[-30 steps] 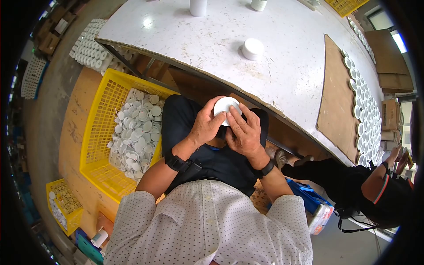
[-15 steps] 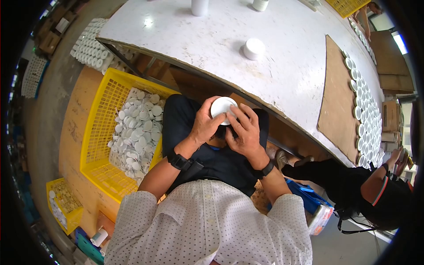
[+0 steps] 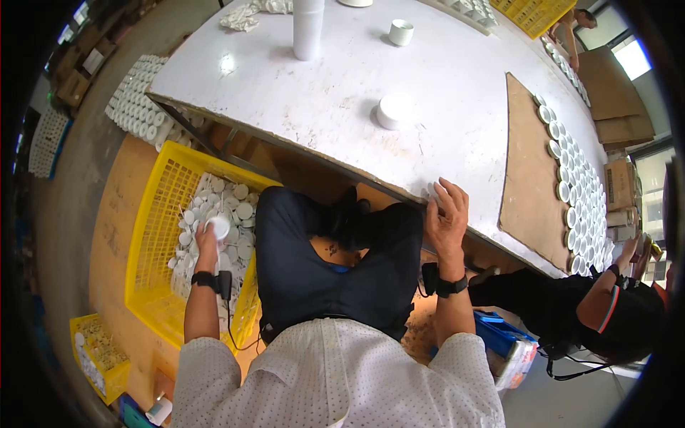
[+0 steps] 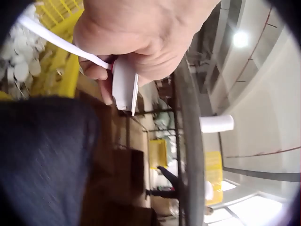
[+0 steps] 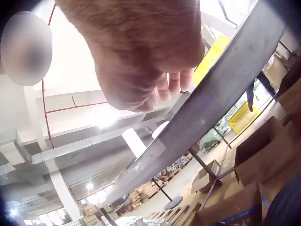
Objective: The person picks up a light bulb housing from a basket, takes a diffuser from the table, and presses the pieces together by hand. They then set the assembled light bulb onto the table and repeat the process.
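My left hand [image 3: 206, 246] reaches over the yellow basket [image 3: 151, 235], holding a round white lid [image 3: 220, 227]. In the left wrist view the lid [image 4: 123, 87] is seen edge-on under the fingers, and a long thin white strip [image 4: 56, 40] runs out from beside it. Below that hand lies a heap of white discs [image 3: 241, 246], some with thin stems. At the table's front edge is my right hand [image 3: 448, 217], fingers loosely bent. A small pale piece [image 3: 431, 191] shows beside its fingertips. The right wrist view shows those fingers [image 5: 174, 82] bent, with no object visible between them.
The white table [image 3: 342, 93] carries a white round container [image 3: 394, 112], a tall white cylinder [image 3: 308, 32] and a small cup [image 3: 401, 32]. Rows of white cups [image 3: 574, 189] stand beside brown cardboard [image 3: 524, 178]. A person in black [image 3: 606, 314] sits at right.
The hands were together at the lap, holding a round white lid. They have parted: the left went to the basket, the right to the table edge.
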Motion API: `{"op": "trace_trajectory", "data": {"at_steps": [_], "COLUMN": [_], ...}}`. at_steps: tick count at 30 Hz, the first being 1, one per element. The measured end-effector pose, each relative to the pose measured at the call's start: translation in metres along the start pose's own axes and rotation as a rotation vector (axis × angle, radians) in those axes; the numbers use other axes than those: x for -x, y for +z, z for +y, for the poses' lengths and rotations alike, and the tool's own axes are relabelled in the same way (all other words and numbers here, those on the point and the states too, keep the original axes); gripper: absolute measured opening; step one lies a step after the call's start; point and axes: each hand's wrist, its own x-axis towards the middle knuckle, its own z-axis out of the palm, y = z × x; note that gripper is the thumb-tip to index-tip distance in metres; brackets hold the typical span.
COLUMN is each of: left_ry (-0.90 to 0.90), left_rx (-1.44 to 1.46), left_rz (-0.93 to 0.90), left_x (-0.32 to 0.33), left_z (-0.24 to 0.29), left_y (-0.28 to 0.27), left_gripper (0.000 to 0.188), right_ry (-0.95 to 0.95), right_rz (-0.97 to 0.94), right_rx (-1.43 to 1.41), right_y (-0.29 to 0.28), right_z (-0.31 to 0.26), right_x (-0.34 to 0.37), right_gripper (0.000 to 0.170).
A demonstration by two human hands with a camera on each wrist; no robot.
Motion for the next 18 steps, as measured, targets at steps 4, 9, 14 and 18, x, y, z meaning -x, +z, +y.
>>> {"op": "trace_trajectory", "data": {"at_steps": [4, 9, 14, 18], "left_ry": [-0.099, 0.139, -0.096, 0.068], "left_rx": [0.179, -0.292, -0.047, -0.072], "left_rz": [0.075, 0.109, 0.048, -0.108], "left_x": [-0.029, -0.094, -0.037, 0.009], "left_z": [-0.065, -0.176, -0.096, -0.028], "left_y": [-0.077, -0.163, -0.086, 0.005], "left_gripper": [0.031, 0.037, 0.021, 0.025], "right_ry": [0.019, 0.026, 0.029, 0.023], "right_rz": [0.020, 0.024, 0.049, 0.060], "right_rx": [0.043, 0.071, 0.084, 0.089], "right_y": [-0.003, 0.000, 0.008, 0.012], "right_z": [0.008, 0.017, 0.016, 0.018], "right_x": [-0.005, -0.009, -0.013, -0.009], "right_gripper": [0.027, 0.025, 0.023, 0.022]}}
